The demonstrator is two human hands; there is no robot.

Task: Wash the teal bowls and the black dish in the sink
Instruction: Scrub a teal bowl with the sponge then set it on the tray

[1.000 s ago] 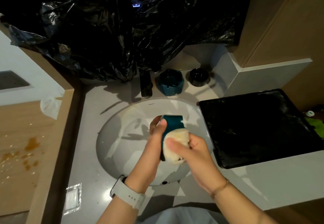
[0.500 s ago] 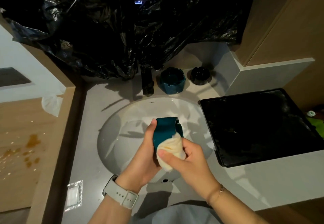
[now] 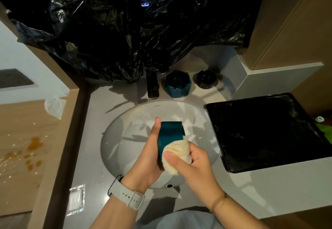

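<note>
Over the white sink (image 3: 115, 139) my left hand (image 3: 147, 160) grips a teal bowl (image 3: 169, 135) tipped on its side, thumb up along its left wall. My right hand (image 3: 195, 167) presses a cream cloth (image 3: 177, 154) against the bowl's lower right side. A second teal bowl (image 3: 177, 86) stands upright on the counter behind the sink, right of the dark faucet (image 3: 152, 87). The small black dish (image 3: 206, 79) sits just right of that bowl.
A large black tray (image 3: 269, 131) lies on the grey counter (image 3: 269, 189) right of the sink. Black plastic sheeting (image 3: 125, 31) hangs behind the faucet. A clear packet (image 3: 76, 199) lies at the counter's front left. Left is a wooden surface (image 3: 21, 139) with orange stains.
The bowl has turned in my left hand, showing more of its teal side. My right hand with the cloth has slid lower on the bowl.
</note>
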